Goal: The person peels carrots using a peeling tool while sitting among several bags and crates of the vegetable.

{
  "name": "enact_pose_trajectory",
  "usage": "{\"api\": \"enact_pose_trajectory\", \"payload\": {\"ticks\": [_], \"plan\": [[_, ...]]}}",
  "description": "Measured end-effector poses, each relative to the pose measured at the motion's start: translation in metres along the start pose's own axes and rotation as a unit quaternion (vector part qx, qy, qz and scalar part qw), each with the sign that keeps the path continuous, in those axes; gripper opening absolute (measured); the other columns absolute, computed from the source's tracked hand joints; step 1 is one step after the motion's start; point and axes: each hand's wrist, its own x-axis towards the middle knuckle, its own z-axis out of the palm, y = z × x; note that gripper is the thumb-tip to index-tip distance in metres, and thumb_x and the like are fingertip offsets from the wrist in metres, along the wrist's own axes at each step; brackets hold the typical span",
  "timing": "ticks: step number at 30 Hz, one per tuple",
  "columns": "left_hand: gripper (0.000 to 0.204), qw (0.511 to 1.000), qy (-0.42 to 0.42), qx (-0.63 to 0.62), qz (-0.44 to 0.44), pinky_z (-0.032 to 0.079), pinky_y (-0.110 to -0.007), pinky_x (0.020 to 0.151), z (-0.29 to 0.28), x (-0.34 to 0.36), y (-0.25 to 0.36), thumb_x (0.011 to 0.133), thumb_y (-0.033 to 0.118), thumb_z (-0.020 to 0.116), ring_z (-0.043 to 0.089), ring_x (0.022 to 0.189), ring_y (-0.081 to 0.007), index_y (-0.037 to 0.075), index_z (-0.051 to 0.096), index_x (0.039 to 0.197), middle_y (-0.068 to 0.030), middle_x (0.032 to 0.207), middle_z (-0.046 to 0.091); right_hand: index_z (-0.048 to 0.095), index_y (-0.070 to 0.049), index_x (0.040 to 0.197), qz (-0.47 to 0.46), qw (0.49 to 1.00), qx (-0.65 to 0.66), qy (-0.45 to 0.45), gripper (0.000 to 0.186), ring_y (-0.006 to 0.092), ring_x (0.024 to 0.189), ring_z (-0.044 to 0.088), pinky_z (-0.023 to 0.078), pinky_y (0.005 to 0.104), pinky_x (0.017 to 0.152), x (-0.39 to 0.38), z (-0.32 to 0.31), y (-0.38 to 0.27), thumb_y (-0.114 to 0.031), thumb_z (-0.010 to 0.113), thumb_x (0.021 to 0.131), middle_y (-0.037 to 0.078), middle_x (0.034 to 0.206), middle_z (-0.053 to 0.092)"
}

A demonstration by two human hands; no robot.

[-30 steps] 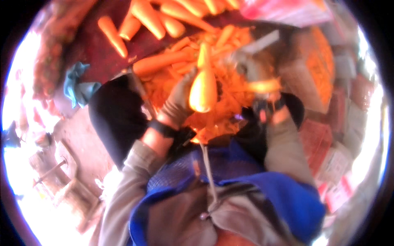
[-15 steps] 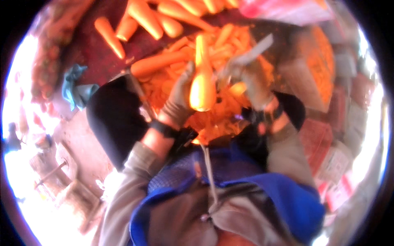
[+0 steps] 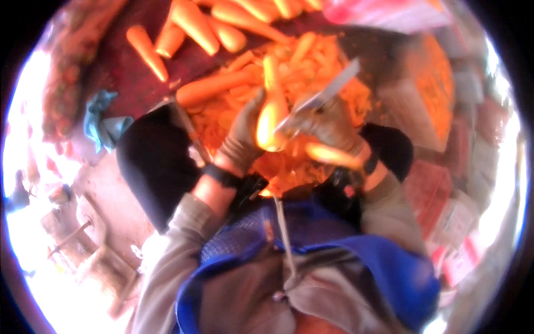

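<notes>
My left hand, in a grey glove, is closed round a carrot held upright, its thick end toward me and its thin end pointing away. My right hand, also gloved, grips a knife with a long flat metal blade. The blade slants across the fingers, its near end at the carrot's right side, close to the thick end. Whether it touches the carrot I cannot tell. A smooth yellow-orange piece, blurred, shows under the right palm; its kind is unclear. Carrot peelings lie heaped beneath both hands.
Several whole carrots lie on a dark red surface at the far side, and one thick carrot rests on the heap. A blue-green cloth lies at the left. Orange shreds fill a pale container at the right. A pink-white bag stands far right.
My right hand has turned and moved inward, bringing the blade against or near the carrot's thick end. The yellow-orange piece under the palm shows longer now. My left hand stays nearly still.
</notes>
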Motion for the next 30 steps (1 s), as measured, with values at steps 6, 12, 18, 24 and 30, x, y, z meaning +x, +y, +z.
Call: {"api": "enact_pose_trajectory", "payload": {"ticks": [6,12,18,24,30], "plan": [[0.050,0.997,0.015,0.023,-0.074,0.058,-0.035,0.070,0.010,-0.016,-0.011,0.092,0.045,0.059,0.068,0.075,-0.0243,0.000,0.059,0.113,-0.0152,0.090,0.069,0.065,-0.007,0.071,-0.127,0.872,-0.457,0.117,0.028,0.0133,0.065,0.059,0.044,0.0317,0.057,0.063,-0.086,0.035,-0.029,0.063,0.087,-0.001,0.067,0.061],[0.061,1.000,-0.020,-0.003,-0.015,0.056,-0.037,0.078,0.011,-0.009,-0.003,0.092,0.049,0.056,0.067,0.087,-0.0263,-0.002,0.052,0.124,-0.0161,0.102,0.067,0.065,-0.001,0.081,-0.033,0.994,0.089,0.056,0.024,0.0154,0.068,0.064,0.049,0.0255,0.062,0.018,-0.016,-0.010,-0.024,0.061,0.089,0.005,0.076,0.068],[0.052,0.999,-0.031,0.026,-0.013,0.056,-0.033,0.079,0.029,-0.015,-0.007,0.096,0.040,0.055,0.066,0.091,-0.0230,-0.001,0.051,0.128,-0.0132,0.108,0.066,0.067,-0.004,0.091,-0.144,0.935,-0.319,-0.064,0.019,0.0198,0.083,0.064,0.050,0.0346,0.071,0.042,-0.050,0.015,-0.022,0.063,0.088,0.006,0.087,0.069],[0.056,0.996,0.007,0.090,-0.002,0.057,-0.039,0.079,0.002,-0.015,-0.008,0.094,0.046,0.053,0.067,0.091,-0.0275,-0.002,0.055,0.122,-0.0184,0.104,0.067,0.066,-0.005,0.109,0.004,0.988,-0.077,0.133,0.028,0.0186,0.090,0.064,0.050,0.0314,0.080,0.038,-0.042,0.004,-0.022,0.068,0.086,0.009,0.097,0.068],[0.053,0.997,0.029,-0.059,-0.033,0.057,-0.039,0.080,0.014,-0.003,-0.006,0.095,0.044,0.053,0.068,0.090,-0.0278,-0.003,0.055,0.120,-0.0191,0.104,0.067,0.066,-0.001,0.083,-0.021,0.996,-0.091,-0.006,0.012,0.0177,0.072,0.067,0.052,0.0289,0.063,0.009,-0.017,0.024,-0.010,0.074,0.081,0.009,0.075,0.068]]}}
